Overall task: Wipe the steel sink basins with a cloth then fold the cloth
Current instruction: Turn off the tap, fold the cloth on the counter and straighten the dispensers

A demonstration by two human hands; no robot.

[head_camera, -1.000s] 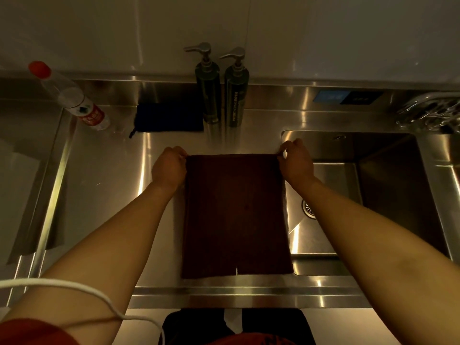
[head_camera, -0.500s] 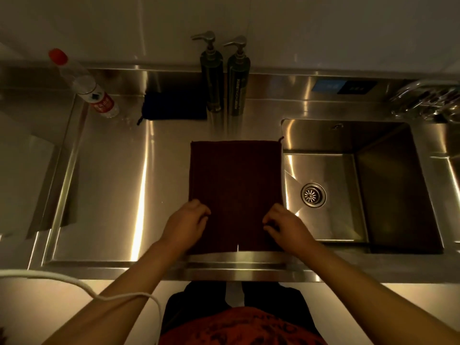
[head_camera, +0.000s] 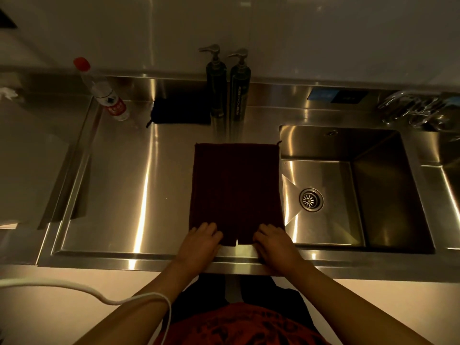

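A dark maroon cloth (head_camera: 236, 185) lies flat as a tall rectangle on the steel counter, just left of the sink basin (head_camera: 388, 195). My left hand (head_camera: 200, 241) rests on the cloth's near left corner, fingers curled over the edge. My right hand (head_camera: 272, 241) sits on the near right corner the same way. A small white tag shows at the near edge between my hands. The basin has a round drain (head_camera: 311, 199) in its floor.
Two dark pump dispensers (head_camera: 227, 83) stand at the back behind the cloth. A folded dark blue cloth (head_camera: 181, 112) lies left of them, and a red-capped plastic bottle (head_camera: 104, 92) further left. A wire rack (head_camera: 418, 108) sits at the back right. A white cable (head_camera: 74, 290) crosses my left arm.
Both hands left the cloth's far corners and came back to its near edge, now gripping the near corners. The cloth itself stays flat in place.
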